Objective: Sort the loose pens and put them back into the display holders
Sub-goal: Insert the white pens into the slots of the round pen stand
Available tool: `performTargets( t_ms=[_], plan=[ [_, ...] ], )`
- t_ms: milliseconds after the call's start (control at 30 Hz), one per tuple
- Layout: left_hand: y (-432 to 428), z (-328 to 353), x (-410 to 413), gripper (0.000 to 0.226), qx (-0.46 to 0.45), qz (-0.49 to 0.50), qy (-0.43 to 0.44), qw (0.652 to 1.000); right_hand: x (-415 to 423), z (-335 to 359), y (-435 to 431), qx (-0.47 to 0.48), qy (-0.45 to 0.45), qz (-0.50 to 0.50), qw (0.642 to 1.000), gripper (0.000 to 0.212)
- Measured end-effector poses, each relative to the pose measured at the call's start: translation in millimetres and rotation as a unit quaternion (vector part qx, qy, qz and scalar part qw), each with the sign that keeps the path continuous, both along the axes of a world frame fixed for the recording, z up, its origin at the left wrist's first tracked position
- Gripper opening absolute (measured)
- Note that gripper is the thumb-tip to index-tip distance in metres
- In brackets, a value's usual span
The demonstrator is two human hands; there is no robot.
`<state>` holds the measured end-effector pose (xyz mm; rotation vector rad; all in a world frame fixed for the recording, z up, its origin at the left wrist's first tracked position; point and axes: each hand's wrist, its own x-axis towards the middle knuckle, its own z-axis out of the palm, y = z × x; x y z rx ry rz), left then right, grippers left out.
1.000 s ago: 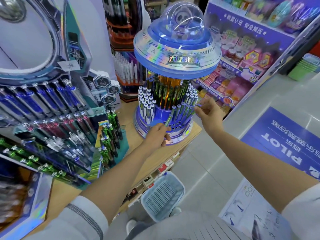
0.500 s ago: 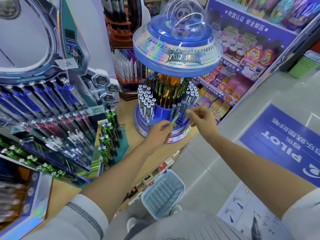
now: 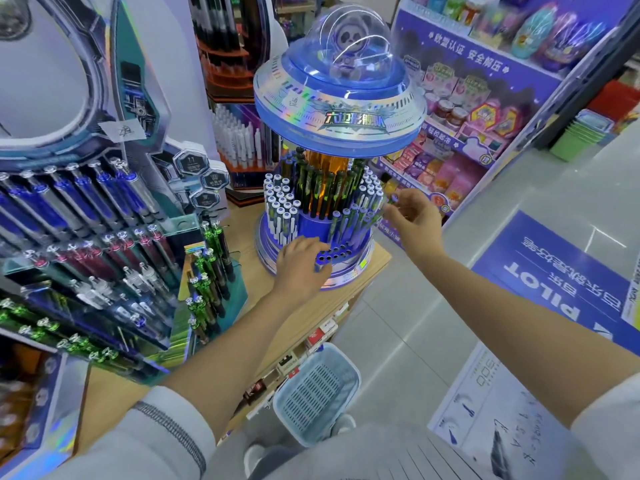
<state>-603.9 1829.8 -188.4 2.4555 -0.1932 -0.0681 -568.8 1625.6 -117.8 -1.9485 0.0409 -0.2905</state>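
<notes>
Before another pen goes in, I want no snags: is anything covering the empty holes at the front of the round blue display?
Partly. The left hand rests on the base tier, over the left end of the empty holes. The holes to its right lie open; the right hand is at the pens above.

Round blue saucer-shaped pen display holder [image 3: 337, 109]: blue body, holographic silver rim band, clear dome over a black-and-white panda figure [image 3: 349, 39]. Pens in its tiers: white-and-blue barrels [image 3: 282, 211], dark green-black barrels [image 3: 317, 188] before an amber core. Tiered rack at left: blue [image 3: 79, 199], pink-red [image 3: 78, 259], green pens [image 3: 207, 271]. Pale blue slatted plastic basket [image 3: 317, 393]. Blue floor sign, white lettering [image 3: 554, 282].
</notes>
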Motion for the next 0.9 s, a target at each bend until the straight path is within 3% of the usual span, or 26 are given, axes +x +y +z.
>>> performTargets(
  t_ms=[200,400,900],
  plan=[
    [6,-7,1,0.050,0.041,-0.029,0.078,0.996,3,-1,14,-0.075,-0.042,0.021,0.996,0.017],
    [11,-14,4,0.051,0.057,-0.046,0.074,0.995,3,2,22,-0.111,-0.078,0.018,0.990,0.023],
    [18,-17,9,0.052,0.037,-0.068,0.069,0.995,14,-11,28,-0.247,-0.061,0.016,0.967,0.014]
  ],
)
